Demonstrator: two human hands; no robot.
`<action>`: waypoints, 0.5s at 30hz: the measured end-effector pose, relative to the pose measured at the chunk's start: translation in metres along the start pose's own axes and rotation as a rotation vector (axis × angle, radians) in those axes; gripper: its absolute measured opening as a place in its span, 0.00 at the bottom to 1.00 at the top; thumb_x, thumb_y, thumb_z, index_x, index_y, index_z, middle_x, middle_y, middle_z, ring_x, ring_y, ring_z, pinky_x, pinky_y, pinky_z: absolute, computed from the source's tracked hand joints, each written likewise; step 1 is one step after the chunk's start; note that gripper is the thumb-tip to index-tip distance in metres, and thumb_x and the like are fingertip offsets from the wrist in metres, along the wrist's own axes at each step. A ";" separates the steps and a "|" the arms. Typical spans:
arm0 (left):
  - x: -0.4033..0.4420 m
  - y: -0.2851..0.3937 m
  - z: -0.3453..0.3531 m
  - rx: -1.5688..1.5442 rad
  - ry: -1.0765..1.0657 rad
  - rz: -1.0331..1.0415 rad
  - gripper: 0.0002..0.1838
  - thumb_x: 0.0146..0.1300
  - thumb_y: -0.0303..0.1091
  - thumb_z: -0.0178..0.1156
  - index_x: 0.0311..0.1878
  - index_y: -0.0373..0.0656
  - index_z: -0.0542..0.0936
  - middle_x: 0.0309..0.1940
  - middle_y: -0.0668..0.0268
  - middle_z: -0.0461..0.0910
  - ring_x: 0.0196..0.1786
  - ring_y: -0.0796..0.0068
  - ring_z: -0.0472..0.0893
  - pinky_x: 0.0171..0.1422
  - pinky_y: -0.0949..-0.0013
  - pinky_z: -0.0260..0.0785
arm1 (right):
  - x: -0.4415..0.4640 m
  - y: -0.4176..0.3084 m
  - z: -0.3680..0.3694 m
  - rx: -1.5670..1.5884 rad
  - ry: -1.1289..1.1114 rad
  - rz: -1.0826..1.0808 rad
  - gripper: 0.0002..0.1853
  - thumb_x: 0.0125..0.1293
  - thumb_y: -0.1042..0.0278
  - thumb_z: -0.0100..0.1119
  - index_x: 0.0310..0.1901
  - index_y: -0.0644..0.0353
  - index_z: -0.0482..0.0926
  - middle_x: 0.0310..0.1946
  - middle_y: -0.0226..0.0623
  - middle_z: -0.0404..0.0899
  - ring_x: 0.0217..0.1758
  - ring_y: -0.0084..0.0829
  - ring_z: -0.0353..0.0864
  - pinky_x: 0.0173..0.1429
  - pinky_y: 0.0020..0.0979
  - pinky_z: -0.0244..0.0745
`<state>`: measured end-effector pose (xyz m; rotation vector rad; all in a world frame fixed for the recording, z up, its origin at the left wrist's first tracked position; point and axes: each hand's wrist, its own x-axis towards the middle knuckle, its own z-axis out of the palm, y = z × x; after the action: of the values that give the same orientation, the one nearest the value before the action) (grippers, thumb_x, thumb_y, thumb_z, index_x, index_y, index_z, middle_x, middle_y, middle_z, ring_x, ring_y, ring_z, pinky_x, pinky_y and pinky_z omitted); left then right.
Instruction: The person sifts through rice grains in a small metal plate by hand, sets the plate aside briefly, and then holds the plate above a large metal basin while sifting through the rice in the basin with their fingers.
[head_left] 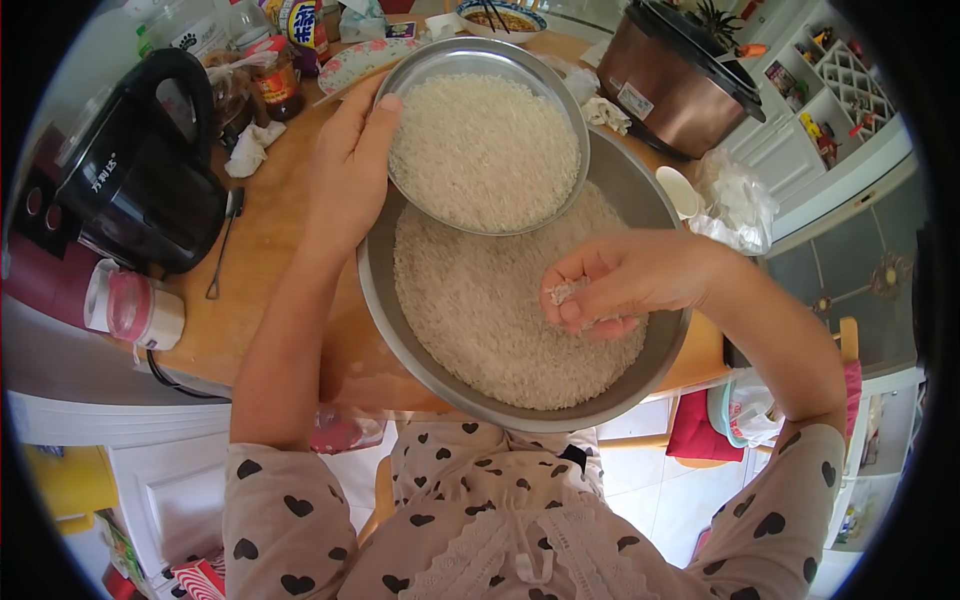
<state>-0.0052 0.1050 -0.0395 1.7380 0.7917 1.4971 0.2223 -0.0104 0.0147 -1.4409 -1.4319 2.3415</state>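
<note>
A wide metal basin point(388, 330) holds a broad layer of white rice point(480, 320). Over its far side, my left hand point(362, 140) grips the left rim of a smaller round metal dish point(583, 130), which is filled with rice point(485, 150). My right hand point(610, 285) is closed around some rice grains, low over the right part of the basin, with grains showing between the curled fingers. Part of the basin's far rim is hidden behind the dish.
On the wooden table point(265, 250) stand a black kettle point(140, 170) and a jar point(145, 308) at left. A brown cooker point(675, 85) is at far right, near a plastic bag point(738, 200). A noodle bowl point(500, 20) and floral plate point(360, 62) lie beyond.
</note>
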 end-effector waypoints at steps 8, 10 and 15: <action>-0.001 0.005 0.000 0.038 0.007 0.006 0.20 0.69 0.39 0.48 0.55 0.33 0.74 0.44 0.60 0.80 0.47 0.74 0.76 0.53 0.72 0.66 | -0.001 -0.089 -0.015 -0.312 0.260 -0.305 0.11 0.59 0.63 0.59 0.40 0.61 0.79 0.31 0.32 0.78 0.29 0.19 0.74 0.32 0.23 0.68; 0.001 0.004 -0.001 0.038 -0.010 0.020 0.20 0.69 0.39 0.48 0.55 0.33 0.74 0.43 0.60 0.79 0.47 0.74 0.76 0.53 0.72 0.66 | 0.003 -0.103 -0.019 -0.352 0.323 -0.435 0.14 0.60 0.63 0.59 0.43 0.63 0.79 0.35 0.34 0.79 0.34 0.22 0.76 0.37 0.25 0.71; 0.000 0.001 -0.003 0.058 -0.018 -0.006 0.21 0.69 0.39 0.48 0.56 0.33 0.73 0.42 0.60 0.79 0.45 0.75 0.75 0.51 0.72 0.66 | -0.005 -0.133 -0.050 -0.080 0.309 -0.533 0.14 0.66 0.73 0.54 0.50 0.69 0.74 0.43 0.42 0.79 0.44 0.29 0.81 0.45 0.25 0.79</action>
<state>-0.0080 0.1051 -0.0382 1.7882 0.8380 1.4653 0.2081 0.0977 0.1063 -1.1772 -1.5854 1.6840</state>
